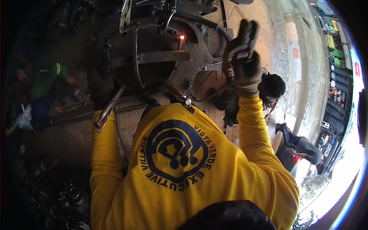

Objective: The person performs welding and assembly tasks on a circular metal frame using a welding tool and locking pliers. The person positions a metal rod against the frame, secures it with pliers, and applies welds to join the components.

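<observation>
My right hand (247, 71), in a dark work glove, is raised beyond the right side of the metal frame. Its fingers bend around a dark curved piece (229, 63) whose kind I cannot make out. Deep shadow covers my left hand (100, 84), left of the frame, so its fingers do not show. Beside it, a metal tool handle (109, 109) slants over my left sleeve. The dark round steel frame (135, 57) lies ahead, with a flat bar (168, 56) across it. A small orange spot (182, 37) glows on its rim. Another metal handle (178, 94) points toward my chest.
Metal clamps (169, 17) stand at the frame's far edge. A person in green (48, 82) crouches at the left, and another person (306, 147) bends at the right. A dark cap (273, 87) shows beside my right forearm. Stacked tyres (334, 111) line the far right. Cables (209, 100) cross the floor.
</observation>
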